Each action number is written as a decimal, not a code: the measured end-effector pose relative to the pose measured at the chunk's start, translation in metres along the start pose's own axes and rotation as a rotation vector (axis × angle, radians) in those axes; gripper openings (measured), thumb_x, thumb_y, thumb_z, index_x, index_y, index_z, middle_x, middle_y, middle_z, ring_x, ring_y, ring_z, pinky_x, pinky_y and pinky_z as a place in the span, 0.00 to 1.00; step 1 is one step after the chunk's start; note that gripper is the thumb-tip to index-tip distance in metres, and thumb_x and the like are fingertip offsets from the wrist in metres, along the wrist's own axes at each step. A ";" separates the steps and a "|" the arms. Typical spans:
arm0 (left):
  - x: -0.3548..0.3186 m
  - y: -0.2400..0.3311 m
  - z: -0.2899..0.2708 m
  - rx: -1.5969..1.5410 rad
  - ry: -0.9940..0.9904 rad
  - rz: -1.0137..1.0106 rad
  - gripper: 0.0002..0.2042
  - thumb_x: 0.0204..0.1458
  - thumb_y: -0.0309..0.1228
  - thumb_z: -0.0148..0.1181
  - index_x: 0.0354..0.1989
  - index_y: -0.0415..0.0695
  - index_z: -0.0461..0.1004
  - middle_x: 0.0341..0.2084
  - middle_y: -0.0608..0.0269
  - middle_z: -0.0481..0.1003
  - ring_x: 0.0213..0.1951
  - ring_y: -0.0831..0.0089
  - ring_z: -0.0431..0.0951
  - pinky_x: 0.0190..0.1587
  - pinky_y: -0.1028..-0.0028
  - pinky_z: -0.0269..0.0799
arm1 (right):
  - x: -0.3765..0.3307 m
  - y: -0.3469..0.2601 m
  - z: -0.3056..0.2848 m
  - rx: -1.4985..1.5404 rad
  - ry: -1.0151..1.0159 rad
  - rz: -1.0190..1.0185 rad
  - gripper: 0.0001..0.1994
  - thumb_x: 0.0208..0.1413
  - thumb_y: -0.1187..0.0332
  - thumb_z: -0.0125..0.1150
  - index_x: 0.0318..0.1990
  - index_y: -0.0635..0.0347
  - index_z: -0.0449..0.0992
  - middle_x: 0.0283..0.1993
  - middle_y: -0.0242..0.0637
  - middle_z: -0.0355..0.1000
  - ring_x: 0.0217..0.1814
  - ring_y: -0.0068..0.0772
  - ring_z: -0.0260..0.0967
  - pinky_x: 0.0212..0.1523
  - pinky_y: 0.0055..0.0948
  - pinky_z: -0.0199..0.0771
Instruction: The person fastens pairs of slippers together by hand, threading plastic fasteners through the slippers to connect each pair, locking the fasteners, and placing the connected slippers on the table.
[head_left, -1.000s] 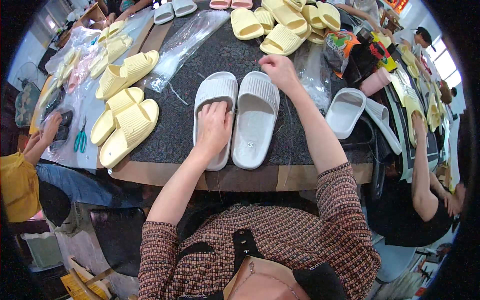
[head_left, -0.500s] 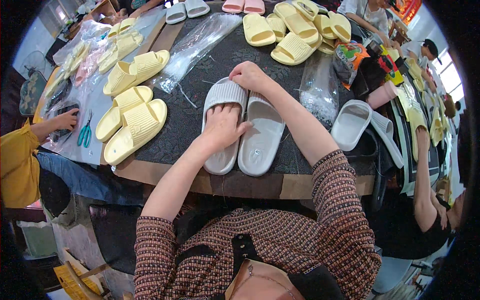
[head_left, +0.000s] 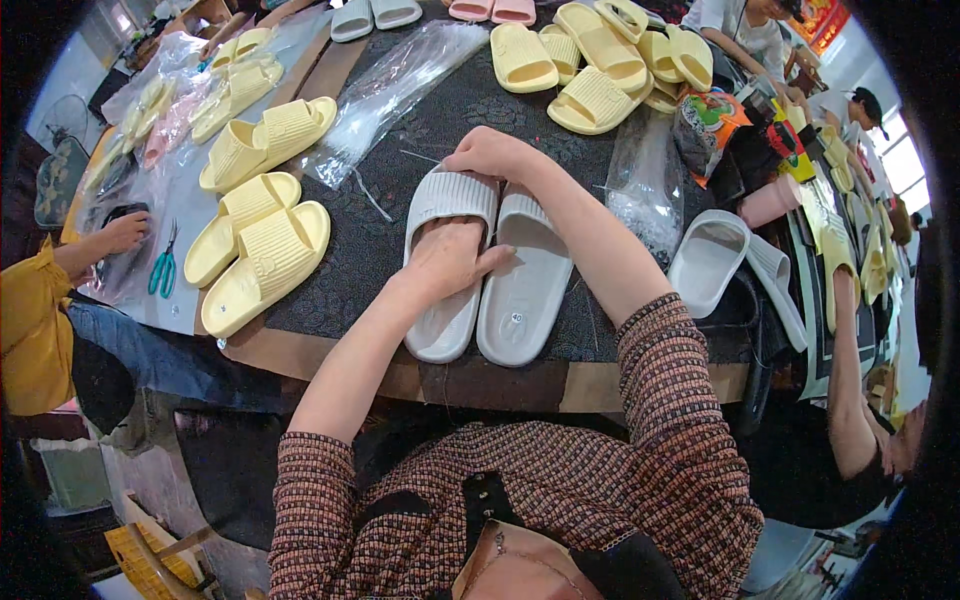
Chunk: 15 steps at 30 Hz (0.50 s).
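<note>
Two grey ribbed slide slippers lie side by side in front of me, toes away. My left hand (head_left: 447,258) reaches into the left slipper (head_left: 440,335), fingers stretched forward beneath its strap, which hides their tips. Its thumb sticks out over the right slipper (head_left: 520,325). My right hand (head_left: 487,155) bends over the toe end of the left slipper, fingers pinched together at the strap's far edge. A thin pale plastic tie (head_left: 418,155) juts out left of those fingertips; their exact hold on it is partly hidden.
Yellow slippers (head_left: 265,260) lie at left, more (head_left: 600,100) piled at the back. Clear bags of thin ties (head_left: 390,90) and another grey pair (head_left: 710,265) flank my hands. Green-handled scissors (head_left: 162,272) lie near a co-worker's hand (head_left: 125,232). A pink cup (head_left: 770,200) stands right.
My right hand has shifted slightly left along the strap's far edge. The left fingers sit deeper under the strap. The whole view has shifted slightly.
</note>
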<state>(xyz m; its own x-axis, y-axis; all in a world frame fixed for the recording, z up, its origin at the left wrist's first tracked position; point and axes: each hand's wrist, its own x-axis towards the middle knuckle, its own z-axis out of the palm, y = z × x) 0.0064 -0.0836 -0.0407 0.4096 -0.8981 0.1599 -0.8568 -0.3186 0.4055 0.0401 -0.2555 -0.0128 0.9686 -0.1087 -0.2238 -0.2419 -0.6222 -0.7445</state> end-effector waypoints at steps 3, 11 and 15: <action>0.001 0.009 -0.009 -0.051 -0.056 -0.069 0.26 0.48 0.46 0.54 0.41 0.30 0.66 0.38 0.37 0.69 0.45 0.45 0.67 0.51 0.56 0.58 | -0.002 0.011 -0.003 0.256 0.056 0.018 0.13 0.44 0.61 0.60 0.24 0.65 0.77 0.20 0.32 0.69 0.18 0.20 0.59 0.19 0.24 0.57; -0.039 0.008 -0.011 -0.204 0.303 0.116 0.18 0.47 0.33 0.58 0.43 0.35 0.67 0.36 0.48 0.72 0.40 0.54 0.72 0.44 0.63 0.65 | -0.046 0.028 -0.014 0.554 0.400 -0.138 0.10 0.51 0.65 0.56 0.25 0.63 0.75 0.20 0.26 0.67 0.14 0.13 0.53 0.13 0.17 0.49; -0.055 0.009 -0.019 -0.409 0.452 0.028 0.10 0.48 0.26 0.56 0.39 0.36 0.71 0.30 0.53 0.73 0.31 0.62 0.74 0.35 0.70 0.69 | -0.071 0.032 -0.002 0.371 0.522 -0.264 0.11 0.53 0.67 0.53 0.28 0.67 0.76 0.25 0.32 0.71 0.29 0.20 0.67 0.32 0.21 0.66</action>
<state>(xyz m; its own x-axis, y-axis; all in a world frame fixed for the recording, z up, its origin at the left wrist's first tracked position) -0.0181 -0.0314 -0.0285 0.5578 -0.6586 0.5051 -0.7159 -0.0738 0.6943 -0.0366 -0.2692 -0.0192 0.8767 -0.4065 0.2572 0.0920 -0.3832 -0.9191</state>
